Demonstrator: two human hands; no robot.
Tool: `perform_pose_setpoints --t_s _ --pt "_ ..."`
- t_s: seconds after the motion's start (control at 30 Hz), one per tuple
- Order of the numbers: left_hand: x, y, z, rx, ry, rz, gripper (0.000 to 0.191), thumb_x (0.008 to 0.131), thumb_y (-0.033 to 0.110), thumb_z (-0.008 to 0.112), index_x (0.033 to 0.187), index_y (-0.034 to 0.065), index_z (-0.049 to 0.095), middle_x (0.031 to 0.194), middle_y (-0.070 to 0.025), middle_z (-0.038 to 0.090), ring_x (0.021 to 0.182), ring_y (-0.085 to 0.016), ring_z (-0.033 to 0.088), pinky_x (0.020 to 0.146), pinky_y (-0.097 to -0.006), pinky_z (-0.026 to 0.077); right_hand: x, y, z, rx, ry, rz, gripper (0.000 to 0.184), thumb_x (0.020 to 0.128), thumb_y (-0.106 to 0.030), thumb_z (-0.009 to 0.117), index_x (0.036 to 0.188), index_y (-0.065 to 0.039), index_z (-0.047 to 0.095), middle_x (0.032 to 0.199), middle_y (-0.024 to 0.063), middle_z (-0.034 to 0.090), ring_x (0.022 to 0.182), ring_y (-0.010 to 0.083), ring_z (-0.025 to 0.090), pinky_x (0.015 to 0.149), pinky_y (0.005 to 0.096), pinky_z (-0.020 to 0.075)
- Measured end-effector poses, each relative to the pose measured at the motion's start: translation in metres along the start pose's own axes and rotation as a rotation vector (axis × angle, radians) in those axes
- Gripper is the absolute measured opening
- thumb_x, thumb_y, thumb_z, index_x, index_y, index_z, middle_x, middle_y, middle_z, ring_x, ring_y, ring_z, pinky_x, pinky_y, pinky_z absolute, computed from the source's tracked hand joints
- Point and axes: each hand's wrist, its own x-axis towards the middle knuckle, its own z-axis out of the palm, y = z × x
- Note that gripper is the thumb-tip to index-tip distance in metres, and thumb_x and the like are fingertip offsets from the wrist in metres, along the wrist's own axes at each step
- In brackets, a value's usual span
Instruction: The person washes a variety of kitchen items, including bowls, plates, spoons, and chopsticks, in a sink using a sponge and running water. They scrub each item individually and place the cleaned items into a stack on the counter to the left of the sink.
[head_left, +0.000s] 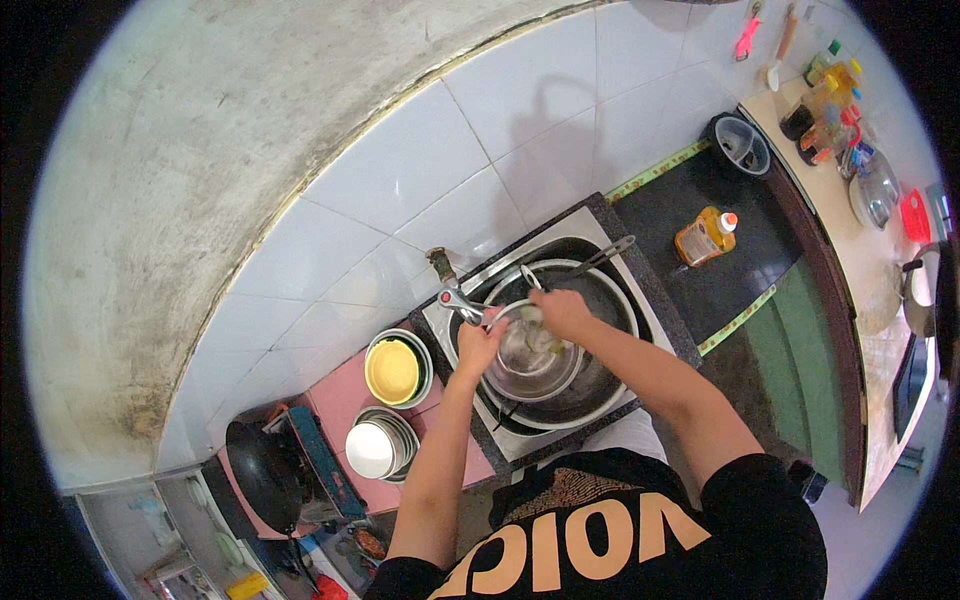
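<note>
My left hand (480, 346) grips the rim of a metal bowl (529, 386), just below the faucet (459, 301). Over the bowl's far right side, my right hand (561, 311) is closed around a utensil with a looped metal handle (530, 277); its lower end is hidden. Cloudy liquid and some pale greenish bits show inside the bowl. The bowl rests in or over a wide metal basin (626, 322) set in the sink (592, 225). Another utensil with a slotted gray handle (611, 251) leans across the basin's rim.
Left of the sink, a yellow bowl (392, 371) sits in a stack beside stacked white and metal bowls (371, 450). A black wok (262, 472) lies farther left. An orange dish soap bottle (705, 237) and a divided container (741, 146) stand right, before a counter (832, 202) with bottles.
</note>
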Motion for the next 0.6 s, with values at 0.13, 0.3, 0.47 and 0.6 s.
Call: perform_pose_setpoints --t_s 0.13,0.3,0.47,0.6 --pt "0.012 0.028 -0.012 0.005 -0.039 0.099 0.028 0.080 0.017 0.066 0.103 0.0018 0.064 0.089 -0.0081 0.066 0.078 -0.014 0.061 0.070 -0.0277 0.047 0.028 -0.016 -0.018 -0.143 -0.045 -0.208 0.026 0.072 -0.017 0.062 0.096 -0.009 0.054 0.078 0.0157 0.064 0.078 0.0336 0.064 0.065 0.0435 0.0507" --pt "-0.001 0.031 -0.017 -0.285 0.311 -0.015 0.025 0.081 0.009 0.066 0.103 -0.0021 0.064 0.075 -0.0001 0.062 0.063 -0.006 0.051 0.059 -0.0223 0.042 0.011 0.000 0.023 0.289 0.232 0.482 0.049 0.063 -0.034 0.077 0.097 -0.004 0.058 0.086 0.0198 0.064 0.078 0.0337 0.064 0.065 0.0419 0.0514" --pt "-0.013 0.067 0.027 -0.270 0.478 0.026 0.027 0.084 0.003 0.060 0.110 -0.0012 0.063 0.083 -0.0039 0.065 0.070 -0.006 0.053 0.064 -0.0217 0.043 -0.040 0.030 0.130 1.192 -0.004 1.035 0.054 0.071 -0.030 0.072 0.106 0.008 0.056 0.102 0.0210 0.062 0.087 0.0315 0.064 0.072 0.0401 0.0529" --pt "-0.021 0.020 0.038 -0.447 0.665 0.088 0.022 0.084 -0.001 0.057 0.105 -0.0036 0.060 0.088 -0.0056 0.064 0.071 -0.011 0.056 0.068 -0.0247 0.045 -0.073 -0.013 0.085 1.489 0.050 1.048 0.036 0.079 -0.013 0.065 0.106 0.008 0.055 0.101 0.0160 0.062 0.078 0.0275 0.065 0.061 0.0390 0.0562"
